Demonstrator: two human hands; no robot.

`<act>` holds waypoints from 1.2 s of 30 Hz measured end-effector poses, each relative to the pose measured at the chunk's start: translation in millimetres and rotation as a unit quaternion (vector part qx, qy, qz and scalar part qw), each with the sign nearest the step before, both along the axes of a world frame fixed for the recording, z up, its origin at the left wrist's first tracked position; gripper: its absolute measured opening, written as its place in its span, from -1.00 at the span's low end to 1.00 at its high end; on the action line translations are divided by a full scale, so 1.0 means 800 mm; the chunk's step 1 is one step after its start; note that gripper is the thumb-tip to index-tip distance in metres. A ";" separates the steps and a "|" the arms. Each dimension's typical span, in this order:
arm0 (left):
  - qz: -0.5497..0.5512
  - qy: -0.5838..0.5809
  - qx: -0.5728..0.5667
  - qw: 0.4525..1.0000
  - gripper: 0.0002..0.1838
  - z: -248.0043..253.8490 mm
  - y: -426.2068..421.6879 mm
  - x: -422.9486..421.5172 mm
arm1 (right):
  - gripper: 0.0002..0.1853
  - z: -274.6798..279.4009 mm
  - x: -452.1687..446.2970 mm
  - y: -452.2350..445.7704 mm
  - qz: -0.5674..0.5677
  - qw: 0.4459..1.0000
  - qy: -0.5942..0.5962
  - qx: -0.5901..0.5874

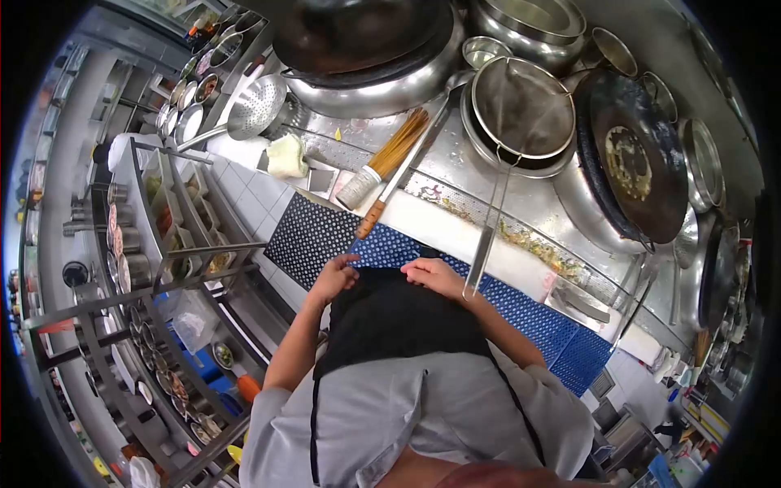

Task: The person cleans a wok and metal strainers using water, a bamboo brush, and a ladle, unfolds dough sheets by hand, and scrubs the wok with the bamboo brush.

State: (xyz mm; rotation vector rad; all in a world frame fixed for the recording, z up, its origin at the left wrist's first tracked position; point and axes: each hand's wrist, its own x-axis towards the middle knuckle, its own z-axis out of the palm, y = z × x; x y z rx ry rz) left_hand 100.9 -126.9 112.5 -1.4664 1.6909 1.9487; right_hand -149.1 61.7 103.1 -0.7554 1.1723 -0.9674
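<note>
A black apron (390,321) hangs in front of me over a grey shirt. My left hand (332,279) is beside the apron's far left corner, its index finger stretched out and the others loosely curled; I see nothing in it. At the right side of the same edge, my right hand (437,277) has its fingers pinched together against the black cloth. Just past the hands lies a ladle or spatula with a wooden handle (372,220), beside a bamboo wok brush (394,145). Near my right forearm, the long handle of a mesh strainer (523,106) juts over the counter edge.
Large woks (639,159) sit on the steel range, one with food residue. A perforated skimmer (256,108) and a folded cloth (286,156) lie at the left. Food scraps (541,250) line the drain strip. A metal rack (207,259) with ingredient containers stands left.
</note>
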 end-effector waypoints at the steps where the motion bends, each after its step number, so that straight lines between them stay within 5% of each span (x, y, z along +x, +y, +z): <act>1: -0.005 -0.008 -0.012 1.000 -0.53 0.021 -0.012 -0.017 | -0.63 0.014 -0.003 -0.010 -0.011 0.999 0.052 -0.012; 4: -0.073 -0.015 0.005 0.997 -0.51 0.036 -0.041 -0.055 | -0.63 0.012 0.012 -0.036 -0.110 0.990 0.086 -0.037; 8: -0.128 -0.036 0.208 0.969 -0.47 0.040 -0.083 -0.080 | -0.43 0.005 0.041 -0.085 -0.222 0.966 0.128 -0.029; 11: -0.346 0.136 0.158 0.915 -0.44 -0.013 -0.109 -0.074 | -0.33 -0.004 0.055 -0.128 -0.352 0.928 0.122 0.031; 13: -0.447 0.134 0.173 0.868 -0.43 -0.013 -0.137 -0.089 | -0.32 0.028 0.073 -0.167 -0.493 0.865 0.073 0.056; 16: -0.556 0.182 0.161 0.795 -0.41 0.001 -0.162 -0.100 | -0.61 0.019 0.082 -0.201 -0.554 0.823 0.056 0.113; 19: -0.587 0.228 0.158 0.761 -0.41 0.017 -0.197 -0.086 | -0.72 0.049 0.101 -0.228 -0.600 0.745 0.211 0.202; 23: -0.584 0.272 0.163 0.748 -0.42 0.020 -0.253 -0.056 | -0.79 0.015 0.131 -0.214 -0.553 0.659 0.481 0.172; 28: -0.480 0.223 0.200 0.825 -0.43 -0.017 -0.310 -0.016 | -0.66 0.035 0.158 -0.216 -0.554 0.673 0.432 0.231; 30: -0.481 0.238 0.131 0.834 -0.42 -0.047 -0.335 -0.004 | -0.76 0.013 0.151 -0.211 -0.586 0.689 0.393 0.167; 31: -0.427 0.196 0.185 0.863 -0.43 -0.074 -0.337 0.010 | -0.78 0.024 0.145 -0.221 -0.621 0.719 0.292 0.111; 34: -0.499 0.147 0.021 0.854 -0.53 -0.204 -0.367 0.062 | -0.90 0.075 0.100 -0.252 -0.622 0.772 0.126 -0.019; 36: -0.486 0.080 -0.075 0.867 -0.58 -0.235 -0.394 0.085 | -0.75 0.106 0.029 -0.273 -0.611 0.759 0.219 -0.045</act>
